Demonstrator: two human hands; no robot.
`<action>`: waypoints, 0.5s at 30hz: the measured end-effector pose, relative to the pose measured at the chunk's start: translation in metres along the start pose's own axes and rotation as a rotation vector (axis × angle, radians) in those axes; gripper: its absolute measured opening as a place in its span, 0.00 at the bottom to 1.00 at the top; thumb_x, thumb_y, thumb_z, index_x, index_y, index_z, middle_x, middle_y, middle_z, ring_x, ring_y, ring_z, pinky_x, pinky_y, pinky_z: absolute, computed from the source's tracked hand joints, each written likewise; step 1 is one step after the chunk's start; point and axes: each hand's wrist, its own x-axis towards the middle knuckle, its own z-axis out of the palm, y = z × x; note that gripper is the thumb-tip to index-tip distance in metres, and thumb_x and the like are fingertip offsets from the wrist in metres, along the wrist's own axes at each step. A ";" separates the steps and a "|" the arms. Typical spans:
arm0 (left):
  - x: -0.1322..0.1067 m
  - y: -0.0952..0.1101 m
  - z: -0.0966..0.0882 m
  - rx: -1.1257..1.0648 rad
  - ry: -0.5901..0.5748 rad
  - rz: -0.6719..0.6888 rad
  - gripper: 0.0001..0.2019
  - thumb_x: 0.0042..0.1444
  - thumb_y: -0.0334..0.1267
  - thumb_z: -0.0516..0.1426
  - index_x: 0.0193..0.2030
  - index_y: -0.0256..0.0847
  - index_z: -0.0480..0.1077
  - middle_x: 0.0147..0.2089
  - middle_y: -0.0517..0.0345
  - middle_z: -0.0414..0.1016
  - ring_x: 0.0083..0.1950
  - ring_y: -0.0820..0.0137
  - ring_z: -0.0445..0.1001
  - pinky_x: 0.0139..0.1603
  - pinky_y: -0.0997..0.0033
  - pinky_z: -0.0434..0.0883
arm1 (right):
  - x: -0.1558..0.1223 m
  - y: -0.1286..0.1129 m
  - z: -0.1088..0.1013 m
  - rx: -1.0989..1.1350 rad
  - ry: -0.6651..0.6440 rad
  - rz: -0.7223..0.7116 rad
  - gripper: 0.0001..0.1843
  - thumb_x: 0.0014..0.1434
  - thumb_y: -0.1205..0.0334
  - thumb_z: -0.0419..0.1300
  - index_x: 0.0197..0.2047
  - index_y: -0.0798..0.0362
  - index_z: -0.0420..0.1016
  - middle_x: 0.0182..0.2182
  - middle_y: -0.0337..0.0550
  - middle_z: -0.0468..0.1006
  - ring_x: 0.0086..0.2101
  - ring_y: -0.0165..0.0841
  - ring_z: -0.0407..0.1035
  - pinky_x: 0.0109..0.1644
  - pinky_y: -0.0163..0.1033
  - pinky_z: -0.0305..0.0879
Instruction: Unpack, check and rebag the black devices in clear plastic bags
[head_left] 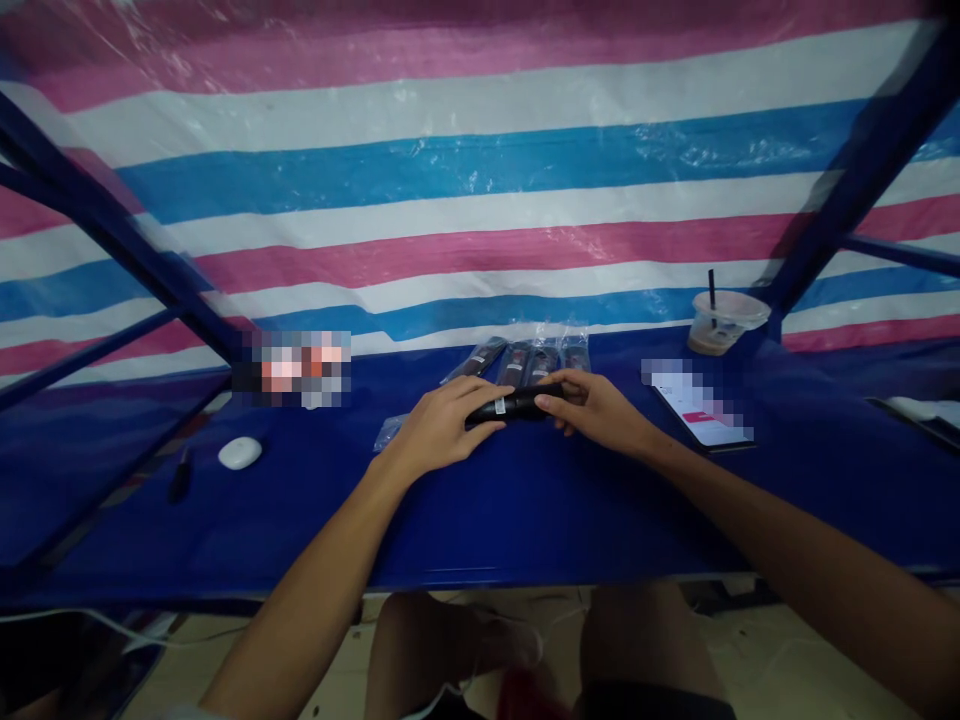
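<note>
Black plastic device (pixel 520 403) held level between two bare hands above a blue table (pixel 495 530).

The left hand (pixel 442 425) grips its left end, fingers over the far side and thumb along the near side, beside a white label (pixel 500 406); the right hand (pixel 596 405) pinches the other end between thumb and curled fingers. Just beyond lie four dark devices in clear bags (pixel 517 362), side by side, near the striped tarpaulin (pixel 465 170). A lit smartphone (pixel 694 405) and a plastic cup with a straw (pixel 712 335) are to the right, a white rounded case (pixel 240 453) to the left.
</note>
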 end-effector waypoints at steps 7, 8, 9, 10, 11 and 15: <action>-0.003 -0.005 -0.004 -0.064 0.008 -0.074 0.22 0.69 0.42 0.61 0.69 0.48 0.71 0.59 0.49 0.79 0.60 0.58 0.78 0.62 0.50 0.76 | -0.003 -0.006 -0.006 -0.143 -0.004 -0.197 0.33 0.59 0.49 0.72 0.65 0.46 0.74 0.58 0.51 0.77 0.45 0.40 0.78 0.46 0.46 0.79; -0.003 -0.005 -0.004 -0.068 0.003 -0.081 0.22 0.69 0.43 0.61 0.69 0.48 0.71 0.59 0.49 0.79 0.60 0.58 0.78 0.62 0.50 0.76 | -0.003 -0.006 -0.008 -0.154 -0.011 -0.212 0.32 0.60 0.49 0.71 0.66 0.46 0.74 0.59 0.51 0.76 0.46 0.40 0.78 0.47 0.46 0.79; -0.004 -0.006 -0.004 -0.067 -0.002 -0.086 0.22 0.69 0.43 0.61 0.69 0.48 0.70 0.59 0.49 0.79 0.60 0.58 0.78 0.62 0.50 0.76 | -0.003 -0.006 -0.010 -0.164 -0.007 -0.216 0.33 0.61 0.48 0.71 0.67 0.45 0.72 0.61 0.51 0.74 0.46 0.40 0.78 0.47 0.46 0.79; -0.004 -0.006 -0.005 -0.057 -0.003 -0.094 0.22 0.69 0.43 0.61 0.69 0.48 0.71 0.59 0.49 0.79 0.60 0.58 0.78 0.62 0.50 0.76 | -0.003 -0.007 -0.013 -0.183 0.006 -0.209 0.35 0.61 0.48 0.71 0.68 0.45 0.70 0.62 0.52 0.74 0.46 0.40 0.78 0.46 0.46 0.78; -0.004 -0.007 -0.005 -0.043 0.000 -0.101 0.22 0.69 0.43 0.61 0.69 0.49 0.71 0.59 0.49 0.79 0.60 0.58 0.78 0.61 0.49 0.76 | -0.003 -0.008 -0.016 -0.213 0.024 -0.197 0.38 0.60 0.46 0.71 0.70 0.45 0.68 0.62 0.52 0.74 0.45 0.40 0.78 0.45 0.45 0.78; -0.005 -0.011 -0.010 0.007 0.030 -0.113 0.21 0.68 0.41 0.62 0.67 0.48 0.72 0.59 0.50 0.79 0.60 0.57 0.77 0.62 0.48 0.75 | -0.010 -0.018 -0.029 -0.406 -0.104 -0.160 0.33 0.55 0.41 0.74 0.58 0.50 0.77 0.47 0.48 0.81 0.41 0.39 0.76 0.43 0.43 0.72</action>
